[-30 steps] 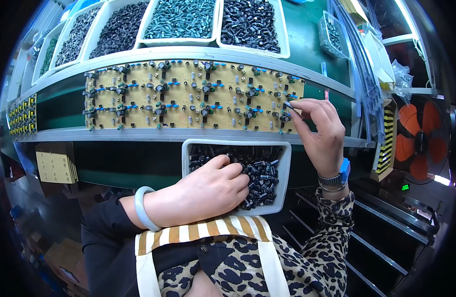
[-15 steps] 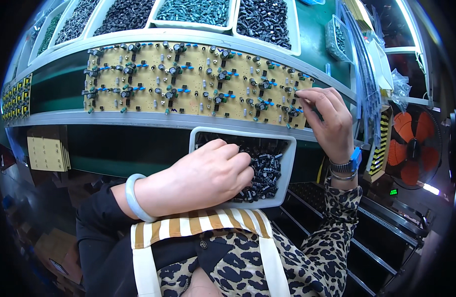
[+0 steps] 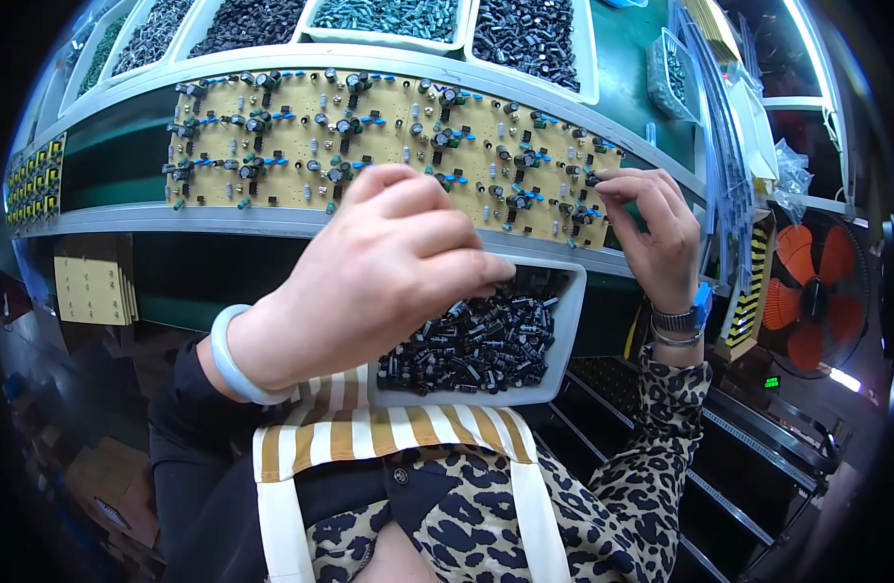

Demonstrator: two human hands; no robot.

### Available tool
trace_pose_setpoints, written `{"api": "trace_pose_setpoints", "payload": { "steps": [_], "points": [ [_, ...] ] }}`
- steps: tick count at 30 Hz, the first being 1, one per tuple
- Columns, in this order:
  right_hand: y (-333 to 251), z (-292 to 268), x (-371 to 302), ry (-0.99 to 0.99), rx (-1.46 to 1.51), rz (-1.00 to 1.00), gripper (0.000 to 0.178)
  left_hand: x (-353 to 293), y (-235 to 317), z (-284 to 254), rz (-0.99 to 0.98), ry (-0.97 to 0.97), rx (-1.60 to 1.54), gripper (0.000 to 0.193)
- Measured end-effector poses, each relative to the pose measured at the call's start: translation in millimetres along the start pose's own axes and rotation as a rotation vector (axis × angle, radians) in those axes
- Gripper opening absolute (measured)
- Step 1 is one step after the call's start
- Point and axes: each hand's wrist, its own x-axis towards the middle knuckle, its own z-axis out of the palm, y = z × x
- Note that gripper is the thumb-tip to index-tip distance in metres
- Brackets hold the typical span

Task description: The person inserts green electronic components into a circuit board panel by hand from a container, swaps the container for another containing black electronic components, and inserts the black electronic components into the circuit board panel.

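A long tan circuit board panel (image 3: 301,185), set with capacitors and other small parts, lies in a metal-edged track. My right hand (image 3: 660,228) is at the panel's right end, thumb and forefinger pinched on a small black capacitor (image 3: 591,179); whether it is seated in the board I cannot tell. My left hand (image 3: 379,262) is raised over a white bin (image 3: 566,335) of loose black capacitors (image 3: 476,345), between it and the panel. Its fingers are closed, and what they hold, if anything, blends into the dark parts behind. The hand covers part of the panel's lower edge.
Beyond the track stand white bins of teal parts (image 3: 388,17) and black parts (image 3: 524,39). A clear box (image 3: 673,76) sits at the far right. Another board (image 3: 36,183) lies far left, above stacked tan boards (image 3: 92,287). An orange-bladed fan (image 3: 814,296) stands right.
My left hand has come up out of the bin toward the panel, uncovering more loose capacitors. My right hand stays at the panel's right end. The view has shifted slightly.
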Motion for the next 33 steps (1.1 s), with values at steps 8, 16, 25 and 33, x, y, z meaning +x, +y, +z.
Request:
{"api": "trace_pose_setpoints", "payload": {
  "steps": [8, 16, 25, 33],
  "points": [
    [0.7, -1.0, -0.4, -0.009, -0.007, -0.011, 0.018, 6.4, -7.6, 1.6, -0.062, 0.123, 0.014, 0.026],
    [-1.8, 3.7, -0.9, 0.006, -0.083, -0.035, 0.021, 13.8, -12.9, -4.2, -0.133, 0.118, -0.025, 0.031],
    [-62.9, 23.7, -26.4, -0.238, 0.126, -0.305, 0.024, 23.7, -17.8, -8.0, -0.260, 0.143, -0.086, 0.032],
    [-85.0, 53.9, -39.4, -0.469, 0.242, -0.342, 0.026, 62.0, -46.9, -8.0, -0.041, 0.127, 0.289, 0.019]
  ]
}}
